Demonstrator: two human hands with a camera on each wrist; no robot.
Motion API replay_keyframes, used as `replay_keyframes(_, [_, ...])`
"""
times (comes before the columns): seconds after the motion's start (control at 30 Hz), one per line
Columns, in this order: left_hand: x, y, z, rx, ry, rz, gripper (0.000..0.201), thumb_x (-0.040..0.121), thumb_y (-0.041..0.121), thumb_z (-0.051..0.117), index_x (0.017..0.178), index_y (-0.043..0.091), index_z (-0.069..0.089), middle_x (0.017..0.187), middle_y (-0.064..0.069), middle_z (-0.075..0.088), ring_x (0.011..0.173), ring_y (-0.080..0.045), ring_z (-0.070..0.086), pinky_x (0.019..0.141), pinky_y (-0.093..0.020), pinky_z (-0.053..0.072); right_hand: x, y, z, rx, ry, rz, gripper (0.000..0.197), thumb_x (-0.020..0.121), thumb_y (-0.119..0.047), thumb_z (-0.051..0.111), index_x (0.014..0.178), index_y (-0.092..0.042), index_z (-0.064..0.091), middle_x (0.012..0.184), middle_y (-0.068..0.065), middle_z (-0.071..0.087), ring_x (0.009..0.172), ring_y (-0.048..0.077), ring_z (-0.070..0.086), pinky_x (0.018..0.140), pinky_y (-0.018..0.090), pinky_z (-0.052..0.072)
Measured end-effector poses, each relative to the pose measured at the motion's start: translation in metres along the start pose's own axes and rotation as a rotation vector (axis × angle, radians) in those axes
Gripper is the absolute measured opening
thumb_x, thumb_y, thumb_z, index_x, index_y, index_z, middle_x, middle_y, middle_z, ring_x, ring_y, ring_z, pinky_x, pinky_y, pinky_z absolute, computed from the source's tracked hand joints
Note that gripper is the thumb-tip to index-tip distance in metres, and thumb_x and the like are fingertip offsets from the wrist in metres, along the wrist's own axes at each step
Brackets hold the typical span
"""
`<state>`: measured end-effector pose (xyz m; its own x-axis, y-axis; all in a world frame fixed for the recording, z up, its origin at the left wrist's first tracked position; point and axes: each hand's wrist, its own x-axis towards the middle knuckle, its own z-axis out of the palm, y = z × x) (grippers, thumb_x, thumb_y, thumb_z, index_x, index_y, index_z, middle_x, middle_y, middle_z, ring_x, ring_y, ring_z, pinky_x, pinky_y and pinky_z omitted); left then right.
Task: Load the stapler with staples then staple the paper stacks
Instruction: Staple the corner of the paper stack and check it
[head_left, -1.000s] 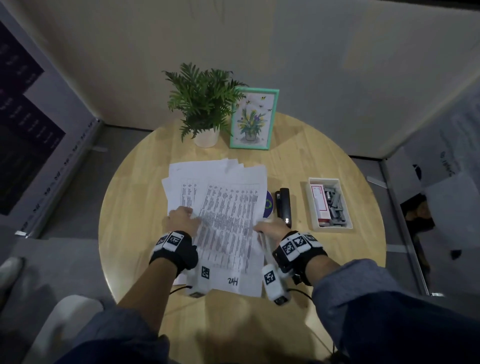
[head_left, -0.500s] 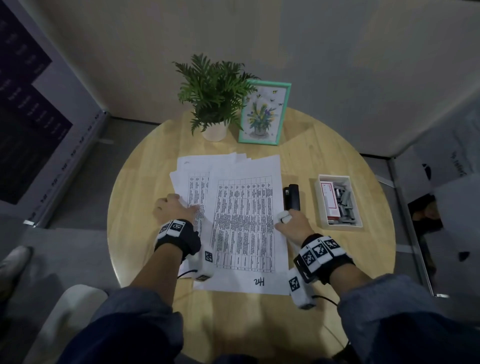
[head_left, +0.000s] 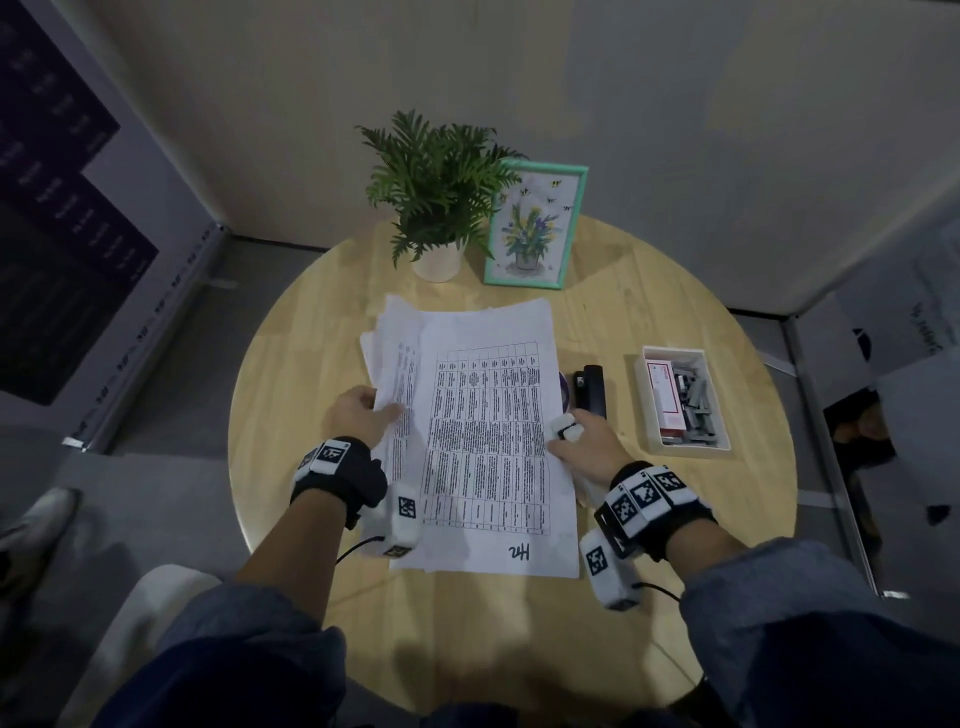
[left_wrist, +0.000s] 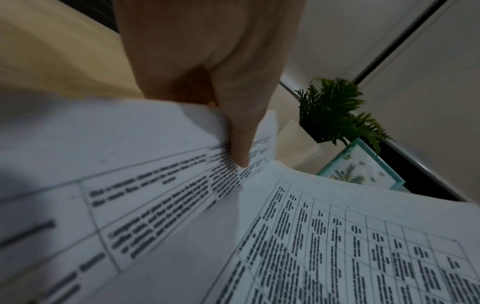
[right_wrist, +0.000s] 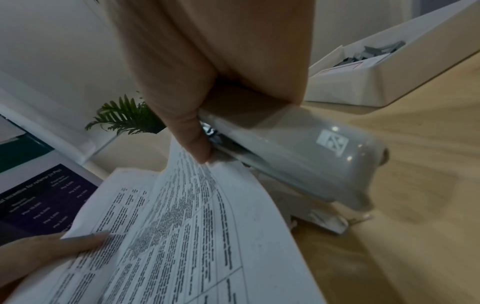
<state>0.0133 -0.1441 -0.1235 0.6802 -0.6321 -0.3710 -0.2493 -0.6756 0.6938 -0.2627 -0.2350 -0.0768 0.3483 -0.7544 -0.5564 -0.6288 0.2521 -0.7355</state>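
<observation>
A spread stack of printed paper sheets (head_left: 483, 431) lies in the middle of the round wooden table (head_left: 675, 519). My left hand (head_left: 358, 415) pinches the left edge of the lower sheets (left_wrist: 130, 164), thumb on top, and that edge is lifted a little. At the sheets' right edge my right hand (head_left: 582, 447) grips a light grey stapler (head_left: 565, 428), seen close in the right wrist view (right_wrist: 298, 156) with its mouth at the top sheet's edge (right_wrist: 194, 226). A black stapler (head_left: 591, 389) lies on the table just beyond that hand.
A white tray (head_left: 696, 450) at the right holds loose staple strips (head_left: 693, 402) and a red and white staple box (head_left: 661, 395). A potted plant (head_left: 441, 182) and a green framed picture (head_left: 535, 228) stand at the back of the table.
My right hand went from the sheets' right edge to holding the grey stapler beside them. My left hand slid to the left edge and raised it.
</observation>
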Motion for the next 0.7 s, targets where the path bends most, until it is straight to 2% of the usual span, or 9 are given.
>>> replay_keyframes(0.1, [-0.003, -0.005, -0.001, -0.084, -0.018, 0.072, 0.032, 0.085, 0.033, 0.060, 0.109, 0.013, 0.064, 0.105, -0.011, 0.070, 0.098, -0.032, 0.063, 0.089, -0.047, 0.051, -0.007, -0.007, -0.002, 0.066, -0.018, -0.009, 0.017, 0.086, -0.001, 0.060, 0.102, -0.002, 0.056, 0.099, 0.011, 0.065, 0.095, 0.025, 0.062, 0.086, 0.031, 0.048])
replay_keyframes(0.17, [-0.010, 0.000, -0.002, -0.205, -0.050, 0.065, 0.035, 0.090, 0.028, 0.052, 0.120, 0.009, 0.059, 0.119, -0.015, 0.065, 0.111, -0.033, 0.059, 0.099, -0.048, 0.045, -0.011, -0.009, -0.003, 0.112, -0.043, -0.034, 0.012, 0.086, -0.003, 0.061, 0.089, -0.011, 0.053, 0.084, 0.002, 0.060, 0.086, 0.022, 0.059, 0.075, 0.025, 0.048])
replay_keyframes(0.23, [-0.016, 0.004, -0.004, -0.264, -0.088, 0.023, 0.040, 0.094, 0.024, 0.045, 0.128, 0.005, 0.052, 0.130, -0.017, 0.057, 0.121, -0.033, 0.052, 0.107, -0.047, 0.037, -0.015, -0.012, -0.004, 0.145, -0.061, -0.036, 0.015, 0.084, -0.006, 0.064, 0.083, -0.017, 0.055, 0.080, 0.000, 0.060, 0.076, 0.018, 0.060, 0.068, 0.023, 0.047])
replay_keyframes(0.3, [-0.020, 0.006, -0.005, -0.279, -0.145, -0.011, 0.051, 0.093, 0.032, 0.041, 0.135, 0.005, 0.044, 0.140, -0.016, 0.048, 0.130, -0.032, 0.043, 0.112, -0.046, 0.030, -0.018, -0.016, -0.004, 0.180, -0.070, -0.028, 0.016, 0.083, -0.005, 0.065, 0.079, -0.019, 0.057, 0.078, 0.002, 0.061, 0.070, 0.016, 0.059, 0.069, 0.028, 0.048])
replay_keyframes(0.37, [-0.031, 0.009, -0.003, -0.304, -0.198, -0.030, 0.062, 0.091, 0.048, 0.035, 0.139, 0.008, 0.038, 0.147, -0.013, 0.039, 0.136, -0.030, 0.035, 0.115, -0.047, 0.025, -0.023, -0.019, -0.004, 0.196, -0.080, -0.023, 0.017, 0.081, -0.002, 0.066, 0.078, -0.018, 0.060, 0.081, 0.007, 0.064, 0.075, 0.021, 0.060, 0.079, 0.035, 0.050])
replay_keyframes(0.47, [-0.049, 0.020, -0.001, -0.315, -0.213, 0.081, 0.069, 0.087, 0.064, 0.034, 0.133, 0.014, 0.048, 0.132, -0.007, 0.054, 0.126, -0.026, 0.046, 0.109, -0.045, 0.033, -0.028, -0.024, -0.002, 0.194, -0.085, -0.018, 0.014, 0.080, -0.002, 0.065, 0.081, -0.015, 0.061, 0.086, 0.010, 0.063, 0.081, 0.024, 0.060, 0.086, 0.038, 0.049])
replay_keyframes(0.6, [-0.068, 0.043, -0.015, -0.364, -0.223, 0.326, 0.033, 0.091, 0.023, 0.055, 0.120, 0.007, 0.058, 0.114, -0.010, 0.066, 0.107, -0.025, 0.061, 0.096, -0.044, 0.047, -0.039, -0.019, -0.001, 0.242, 0.018, 0.014, 0.014, 0.085, -0.015, 0.065, 0.097, -0.011, 0.061, 0.089, 0.007, 0.064, 0.084, 0.023, 0.061, 0.089, 0.044, 0.052])
replay_keyframes(0.67, [-0.073, 0.052, -0.026, -0.350, -0.311, 0.363, 0.028, 0.091, 0.015, 0.054, 0.118, 0.008, 0.057, 0.111, -0.006, 0.065, 0.104, -0.018, 0.061, 0.097, -0.039, 0.046, -0.043, -0.018, -0.009, 0.276, 0.092, 0.047, 0.043, 0.083, -0.039, 0.066, 0.114, -0.012, 0.057, 0.109, 0.007, 0.061, 0.094, 0.020, 0.060, 0.083, 0.040, 0.052])
replay_keyframes(0.7, [-0.074, 0.053, -0.030, -0.335, -0.369, 0.353, 0.028, 0.091, 0.014, 0.054, 0.119, 0.008, 0.057, 0.113, -0.004, 0.065, 0.105, -0.015, 0.060, 0.098, -0.036, 0.045, -0.045, -0.019, -0.014, 0.289, 0.112, 0.082, 0.059, 0.077, -0.053, 0.066, 0.121, -0.015, 0.054, 0.120, 0.004, 0.058, 0.104, 0.022, 0.058, 0.090, 0.039, 0.048])
